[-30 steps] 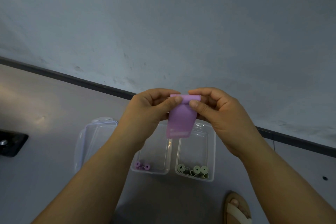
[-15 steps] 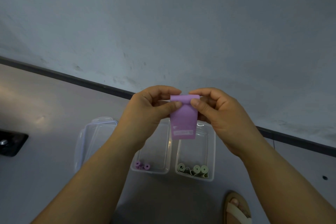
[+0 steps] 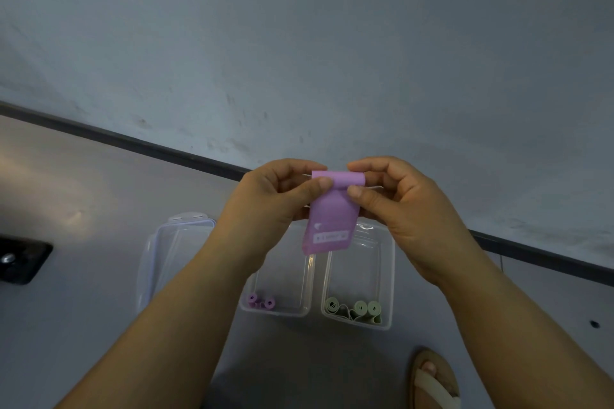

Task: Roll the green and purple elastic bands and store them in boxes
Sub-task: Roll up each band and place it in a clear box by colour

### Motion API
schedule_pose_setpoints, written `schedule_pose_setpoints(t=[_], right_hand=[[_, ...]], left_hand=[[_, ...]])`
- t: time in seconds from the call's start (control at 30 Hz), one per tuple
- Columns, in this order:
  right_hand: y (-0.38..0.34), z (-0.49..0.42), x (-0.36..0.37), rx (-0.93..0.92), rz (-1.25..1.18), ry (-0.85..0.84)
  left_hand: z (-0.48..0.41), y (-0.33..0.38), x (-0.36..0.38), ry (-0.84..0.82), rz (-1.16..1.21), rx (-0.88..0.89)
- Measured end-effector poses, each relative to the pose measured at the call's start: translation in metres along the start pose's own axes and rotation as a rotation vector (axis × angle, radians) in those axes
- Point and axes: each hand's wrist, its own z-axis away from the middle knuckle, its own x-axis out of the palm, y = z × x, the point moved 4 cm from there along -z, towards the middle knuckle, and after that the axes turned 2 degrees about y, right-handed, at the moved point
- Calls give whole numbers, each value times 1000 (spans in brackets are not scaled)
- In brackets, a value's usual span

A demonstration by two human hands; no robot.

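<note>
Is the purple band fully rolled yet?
Partly rolled: the purple band has a roll at its top, pinched by the left hand and right hand; the rest hangs flat.

L hand [image 3: 269, 206] & R hand [image 3: 408, 209] raised together, both pinching purple band [image 3: 329, 219].

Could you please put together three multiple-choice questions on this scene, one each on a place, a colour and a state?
1. Where do the green rolls lie?
A. in the right-hand clear box
B. in a drawer
C. on a shelf

2. What colour is the elastic band that the left hand and right hand pinch?
A. green
B. purple
C. white

3. How is that band?
A. fully rolled
B. flat, unrolled
C. rolled at its top, the rest hanging

Key:
1 A, they lie at that box's near end.
2 B, it is plainly purple.
3 C, a short roll sits by the thumbs and a tail hangs below.
</note>
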Motion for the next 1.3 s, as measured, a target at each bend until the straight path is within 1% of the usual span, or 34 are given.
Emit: schedule_pose_setpoints(t=[0.2,0.4,0.53,0.63,0.73,0.8,0.9,1.0,1.1,1.2,1.3], right_hand=[[4,-1,1,90,-54,14],[5,-1,0,112,-43,2],[6,-2,-2,112,-61,6],[5,-1,-2,91,-48,2],[3,0,-1,75,-10,-9],[1,0,-1,64,-5,-19],[-4,2,1,50,-56,-65],[-10,5,2,57,-89,-168],[-11,9,3,73,-59,-305],[-10,13,6,104,-7,-449],[-12,15,8,96,-15,-513]], left_hand=[[0,1,0,3,13,46],[0,-1,1,-14,29,38],[0,-4,4,-35,72,-32],[0,-7,5,-61,22,-78],[-1,-7,4,-59,17,-79],[0,-7,4,-67,53,-92],[-1,-9,2,-105,174,-150],[-2,-11,0,-195,270,-238],[1,-12,1,-400,370,-282],[7,-12,8,-558,440,-331],[13,-5,18,-724,526,-328]])
